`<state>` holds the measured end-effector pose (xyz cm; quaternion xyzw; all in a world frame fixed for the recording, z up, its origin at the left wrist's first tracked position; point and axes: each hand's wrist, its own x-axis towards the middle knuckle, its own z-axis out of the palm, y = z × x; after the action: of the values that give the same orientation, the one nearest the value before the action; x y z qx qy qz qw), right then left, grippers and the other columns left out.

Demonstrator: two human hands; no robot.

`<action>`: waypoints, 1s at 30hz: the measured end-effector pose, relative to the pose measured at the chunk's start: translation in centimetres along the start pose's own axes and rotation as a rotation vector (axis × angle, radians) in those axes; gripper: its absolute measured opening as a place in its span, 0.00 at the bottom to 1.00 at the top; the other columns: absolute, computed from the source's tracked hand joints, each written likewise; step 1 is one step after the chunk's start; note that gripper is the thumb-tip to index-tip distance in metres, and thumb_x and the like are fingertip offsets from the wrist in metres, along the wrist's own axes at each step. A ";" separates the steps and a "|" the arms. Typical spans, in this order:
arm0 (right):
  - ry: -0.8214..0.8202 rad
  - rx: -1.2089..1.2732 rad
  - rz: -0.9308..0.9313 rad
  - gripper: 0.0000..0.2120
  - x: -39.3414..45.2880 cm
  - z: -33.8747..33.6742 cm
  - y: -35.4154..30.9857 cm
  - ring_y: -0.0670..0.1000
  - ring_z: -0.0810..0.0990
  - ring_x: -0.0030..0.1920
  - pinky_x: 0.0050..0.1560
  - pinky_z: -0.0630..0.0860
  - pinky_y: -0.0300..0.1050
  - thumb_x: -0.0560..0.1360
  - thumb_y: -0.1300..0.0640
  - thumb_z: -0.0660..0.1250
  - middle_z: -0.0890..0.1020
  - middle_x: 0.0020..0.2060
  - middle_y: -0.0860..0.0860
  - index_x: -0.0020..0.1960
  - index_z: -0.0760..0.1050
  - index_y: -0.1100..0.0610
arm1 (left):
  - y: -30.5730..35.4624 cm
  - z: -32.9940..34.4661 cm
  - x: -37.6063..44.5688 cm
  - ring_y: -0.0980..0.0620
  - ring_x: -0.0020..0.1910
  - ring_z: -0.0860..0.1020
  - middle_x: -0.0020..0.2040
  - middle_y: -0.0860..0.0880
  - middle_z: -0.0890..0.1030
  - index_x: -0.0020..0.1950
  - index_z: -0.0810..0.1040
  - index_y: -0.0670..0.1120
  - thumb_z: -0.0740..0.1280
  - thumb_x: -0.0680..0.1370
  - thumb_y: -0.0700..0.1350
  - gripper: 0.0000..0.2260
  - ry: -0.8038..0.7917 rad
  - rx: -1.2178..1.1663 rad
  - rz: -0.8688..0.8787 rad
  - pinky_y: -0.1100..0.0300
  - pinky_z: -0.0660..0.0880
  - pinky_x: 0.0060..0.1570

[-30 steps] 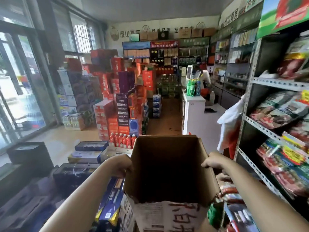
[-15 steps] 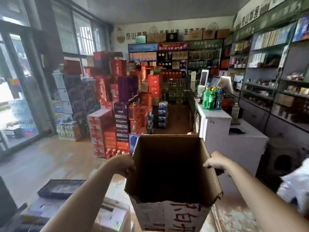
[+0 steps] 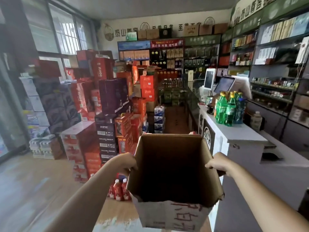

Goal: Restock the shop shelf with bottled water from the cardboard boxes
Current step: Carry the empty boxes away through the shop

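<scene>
Item: empty box, my left hand and right hand gripping its sides; I judge disposal next.

This is a small retail shop — a grocery or general store. Wall shelving on the right and the back shelves are packed with boxed goods under printed signboards. In the middle of the floor stand tall stacks of red and purple cartons, with shrink-wrapped packs of bottled water behind them. A white checkout counter carries two till screens and a cluster of green drink bottles — barred windows light the left side
</scene>
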<state>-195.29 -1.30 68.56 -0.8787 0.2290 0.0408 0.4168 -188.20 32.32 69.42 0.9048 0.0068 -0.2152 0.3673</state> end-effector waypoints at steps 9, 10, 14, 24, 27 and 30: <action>-0.007 -0.081 -0.047 0.11 26.8 0.2 -6.7 0.56 0.75 0.43 0.34 0.67 0.41 0.71 0.62 0.71 0.74 0.37 0.55 0.38 0.68 0.60 | 6.9 -3.3 25.9 0.48 0.35 0.80 0.42 0.43 0.79 0.55 0.76 0.36 0.63 0.74 0.32 0.10 -0.015 -0.030 -0.034 0.61 0.78 0.26; -0.008 -0.096 -0.042 0.11 29.7 -0.1 -7.6 0.55 0.75 0.44 0.33 0.65 0.39 0.71 0.62 0.71 0.73 0.36 0.54 0.38 0.68 0.60 | 8.1 -3.6 28.6 0.50 0.33 0.79 0.40 0.44 0.78 0.53 0.77 0.37 0.63 0.75 0.32 0.09 -0.015 -0.029 -0.036 0.62 0.76 0.24; -0.001 -0.106 -0.024 0.08 41.1 -1.5 -11.0 0.55 0.75 0.44 0.34 0.66 0.39 0.72 0.62 0.70 0.74 0.38 0.54 0.42 0.70 0.62 | 12.7 -5.8 39.4 0.51 0.32 0.79 0.38 0.45 0.78 0.48 0.76 0.40 0.62 0.75 0.32 0.07 -0.020 -0.049 -0.036 0.61 0.78 0.25; -0.023 -0.105 0.059 0.17 69.1 -0.2 -16.1 0.58 0.74 0.60 0.49 0.69 0.42 0.74 0.60 0.69 0.75 0.59 0.60 0.61 0.70 0.65 | 19.6 -10.2 68.4 0.41 0.46 0.82 0.49 0.38 0.80 0.57 0.76 0.36 0.62 0.71 0.30 0.15 -0.116 -0.069 -0.039 0.45 0.81 0.45; -0.044 -0.075 0.094 0.27 76.9 0.0 -17.9 0.58 0.71 0.65 0.51 0.67 0.41 0.75 0.59 0.68 0.71 0.67 0.60 0.70 0.64 0.66 | 22.5 -12.2 77.2 0.47 0.37 0.81 0.41 0.42 0.79 0.52 0.77 0.38 0.62 0.71 0.31 0.12 -0.168 -0.050 -0.037 0.54 0.81 0.35; -0.035 -0.040 0.098 0.29 84.9 -0.6 -20.4 0.58 0.69 0.66 0.55 0.68 0.43 0.76 0.60 0.67 0.68 0.69 0.60 0.72 0.61 0.65 | 26.1 -14.5 85.4 0.48 0.35 0.80 0.39 0.42 0.79 0.48 0.77 0.39 0.61 0.72 0.31 0.08 -0.169 -0.037 -0.047 0.54 0.82 0.35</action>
<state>-110.77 -21.88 61.22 -0.8737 0.2636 0.0809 0.4007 -100.71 10.53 62.22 0.8760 0.0011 -0.2994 0.3781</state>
